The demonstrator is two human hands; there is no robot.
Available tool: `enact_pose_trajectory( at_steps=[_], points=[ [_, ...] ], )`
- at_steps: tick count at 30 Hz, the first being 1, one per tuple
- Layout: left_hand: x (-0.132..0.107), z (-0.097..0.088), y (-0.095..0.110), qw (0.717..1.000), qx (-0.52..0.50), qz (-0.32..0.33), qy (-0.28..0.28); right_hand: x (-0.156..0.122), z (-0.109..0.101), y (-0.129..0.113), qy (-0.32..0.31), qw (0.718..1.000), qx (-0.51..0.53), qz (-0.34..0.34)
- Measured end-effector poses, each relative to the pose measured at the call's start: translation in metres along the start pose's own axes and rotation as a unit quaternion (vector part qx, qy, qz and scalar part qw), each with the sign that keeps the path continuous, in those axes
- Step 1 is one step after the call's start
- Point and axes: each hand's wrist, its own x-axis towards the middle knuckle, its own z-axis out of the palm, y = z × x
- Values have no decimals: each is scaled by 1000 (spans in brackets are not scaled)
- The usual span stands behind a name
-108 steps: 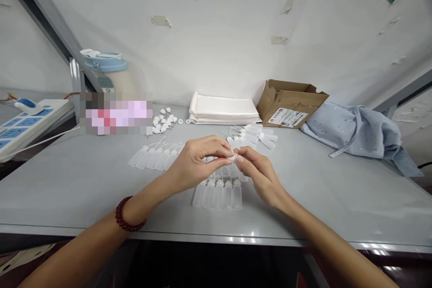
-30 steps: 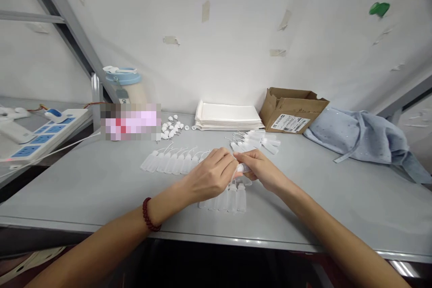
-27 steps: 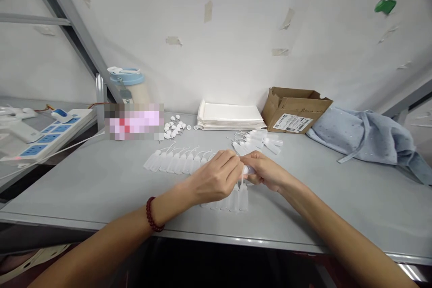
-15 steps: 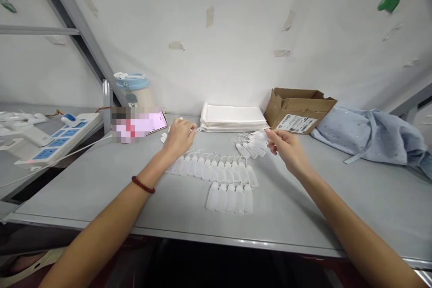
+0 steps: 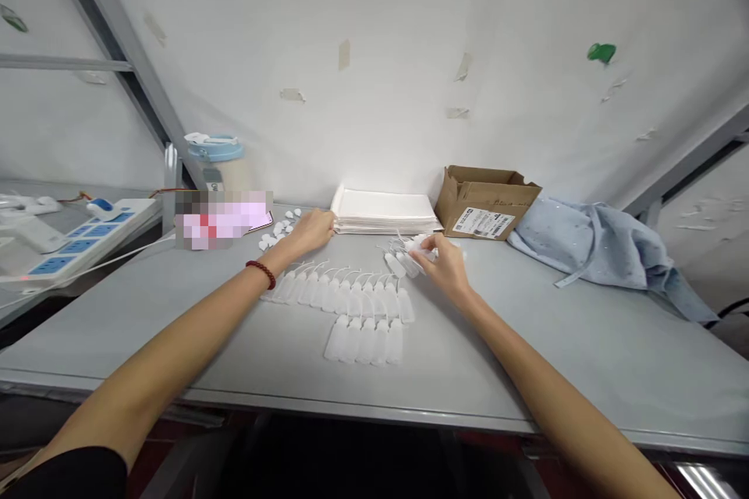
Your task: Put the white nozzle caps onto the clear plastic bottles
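My left hand (image 5: 314, 231) is closed at the left end of a stack of white envelopes or flat sleeves (image 5: 383, 207); its fingertips are turned away, so what they hold is hidden. Thumb and fingers of my right hand (image 5: 445, 261) pinch a translucent white bottle-shaped piece in a small loose pile (image 5: 405, 260) of such pieces with thin white tails. In front lies a long overlapping row of the same pieces (image 5: 345, 295), and below it a shorter row (image 5: 366, 339). Several small white pieces with rounded heads (image 5: 278, 232) are scattered left of my left hand.
A cardboard box (image 5: 483, 207) stands behind my right hand, with pale blue cloth (image 5: 597, 242) beside it. At the left are a lidded cup (image 5: 219, 160), a phone (image 5: 260, 223) and a power strip (image 5: 87, 238) with a white cable. The grey table's front edge (image 5: 328, 413) runs nearby.
My view has turned slightly right. My right hand has moved inward over the loose pile and is pinching there. My left hand has shifted closer to the white stack, uncovering the scattered small pieces.
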Motion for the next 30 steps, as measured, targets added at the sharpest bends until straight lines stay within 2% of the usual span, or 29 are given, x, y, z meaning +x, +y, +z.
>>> enact_pose_trajectory(
  at_steps=[5, 10, 12, 14, 15, 17, 18, 21, 24, 30],
  points=[
    [-9, -5, -4, 998, -61, -10, 13, 5, 7, 11, 0, 999, -30, -29],
    [-36, -16, 6, 984, -153, 5, 95, 9, -15, -3, -22, 999, -38, -12],
    [-46, -20, 13, 971, -206, 24, 119, 9, -31, -18, -82, 996, -28, -4],
    [-54, -23, 20, 941, -302, 46, 144, 7, -45, -34, -191, 982, -1, -10],
    [-57, -24, 24, 922, -350, 54, 154, 7, -50, -41, -290, 956, 28, -11],
    [-61, -25, 30, 889, -422, 60, 167, 5, -57, -52, -397, 917, 34, -9],
    [-63, -25, 32, 882, -437, 59, 168, 5, -59, -55, -433, 901, 17, -6],
    [-66, -24, 38, 879, -447, 48, 161, 3, -57, -57, -490, 869, -58, 10],
    [-68, -23, 42, 886, -438, 40, 146, 1, -53, -53, -528, 845, -82, 30],
    [-71, -23, 48, 895, -424, 45, 131, -2, -49, -53, -552, 828, -90, 39]
  ],
)
